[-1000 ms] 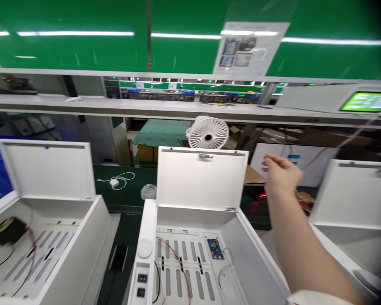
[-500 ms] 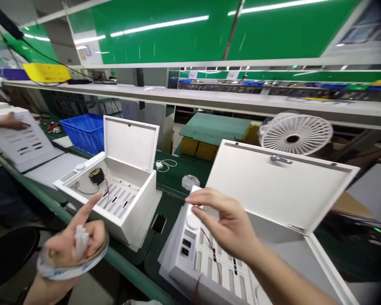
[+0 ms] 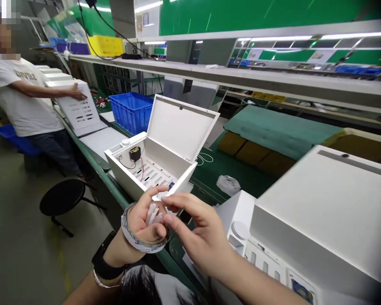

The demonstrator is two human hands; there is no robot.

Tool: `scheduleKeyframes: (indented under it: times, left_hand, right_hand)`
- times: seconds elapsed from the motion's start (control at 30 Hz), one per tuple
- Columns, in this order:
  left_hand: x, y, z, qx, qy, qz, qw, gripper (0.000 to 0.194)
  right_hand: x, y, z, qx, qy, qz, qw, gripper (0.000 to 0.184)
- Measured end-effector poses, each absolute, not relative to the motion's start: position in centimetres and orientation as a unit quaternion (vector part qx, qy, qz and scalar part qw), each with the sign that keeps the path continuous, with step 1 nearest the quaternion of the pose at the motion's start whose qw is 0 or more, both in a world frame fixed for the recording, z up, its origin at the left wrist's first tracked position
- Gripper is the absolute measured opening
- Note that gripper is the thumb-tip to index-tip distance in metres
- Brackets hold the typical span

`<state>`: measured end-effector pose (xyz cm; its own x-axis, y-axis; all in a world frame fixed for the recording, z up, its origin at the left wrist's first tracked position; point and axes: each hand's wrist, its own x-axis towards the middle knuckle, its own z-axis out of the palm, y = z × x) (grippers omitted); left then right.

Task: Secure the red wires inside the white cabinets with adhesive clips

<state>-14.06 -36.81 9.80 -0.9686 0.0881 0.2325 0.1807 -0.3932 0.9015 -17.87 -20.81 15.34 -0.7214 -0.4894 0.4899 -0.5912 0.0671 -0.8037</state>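
My left hand [image 3: 147, 220] holds several small white plastic strips [image 3: 153, 214] in its half-curled palm. A roll of tape [image 3: 131, 233] with a blue-and-white printed surface is looped around this hand. Close against it is my right hand [image 3: 198, 224], thumb and forefinger apart near the strips, with nothing visible between them. Beyond the hands stands an open white box [image 3: 152, 169] with a slotted floor, a black part and red and black wires inside. A second open white box [image 3: 305, 228], with a round white knob, is at the right, partly hidden by my right forearm.
A co-worker [image 3: 22, 89] at the left has a hand on a slotted white box [image 3: 79, 112]. A blue crate [image 3: 130, 112] stands behind the nearer box. A crumpled clear plastic bag [image 3: 228, 185] lies on the green bench. A black stool [image 3: 62, 197] is at lower left.
The view has swung left, showing more of the co-worker. My right hand has moved from above the right box to my left hand, which still holds the strips.
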Motion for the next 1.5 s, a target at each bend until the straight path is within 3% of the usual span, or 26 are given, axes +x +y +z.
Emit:
scheduleKeyframes:
  times: [0.13, 0.27, 0.47, 0.67, 0.77, 0.9, 1.03, 1.1, 1.23, 1.5]
  left_hand:
    - [-16.4, -38.9, 10.2, -0.120, -0.563, -0.816, 0.046, 0.046]
    - [-19.9, -41.9, 11.1, -0.102, -0.488, -0.867, 0.012, 0.028]
    - [-24.2, -47.3, 10.8, -0.099, -0.446, -0.888, -0.051, 0.028]
    - [-27.8, -51.3, 9.4, -0.228, -0.323, -0.916, -0.069, 0.034]
    - [-29.5, -51.7, 9.3, -0.125, -0.308, -0.941, -0.069, 0.034]
    - [-31.6, -51.8, 8.7, 0.060, -0.293, -0.932, -0.206, 0.025]
    - [-32.7, -51.8, 7.2, 0.169, -0.279, -0.915, -0.239, 0.026]
    - [-32.9, -51.8, 6.7, 0.170, -0.295, -0.909, -0.238, 0.031]
    - [-33.0, -52.2, 6.1, 0.120, -0.384, -0.884, -0.237, 0.023]
    - [-33.4, -53.6, 5.7, 0.024, -0.563, -0.780, -0.274, 0.028]
  right_hand:
    - [-19.6, -22.9, 14.1, 0.336, -0.733, 0.586, 0.077, 0.021]
    - [-21.8, -25.6, 12.1, 0.396, -0.735, 0.536, 0.127, 0.031]
    - [-24.7, -30.8, 10.1, 0.452, -0.744, 0.428, 0.243, 0.044]
    - [-26.0, -35.1, 9.6, 0.491, -0.739, 0.354, 0.297, 0.038]
    - [-26.6, -36.7, 9.1, 0.521, -0.744, 0.326, 0.262, 0.031]
    - [-28.4, -37.1, 9.0, 0.533, -0.743, 0.350, 0.204, 0.025]
    - [-32.0, -35.9, 9.4, 0.386, -0.792, 0.432, 0.191, 0.022]
    - [-34.1, -35.4, 9.3, 0.314, -0.828, 0.439, 0.151, 0.021]
    - [-37.1, -35.2, 8.2, 0.307, -0.846, 0.433, 0.050, 0.020]
    - [-38.6, -35.5, 8.2, 0.393, -0.821, 0.413, 0.040, 0.014]
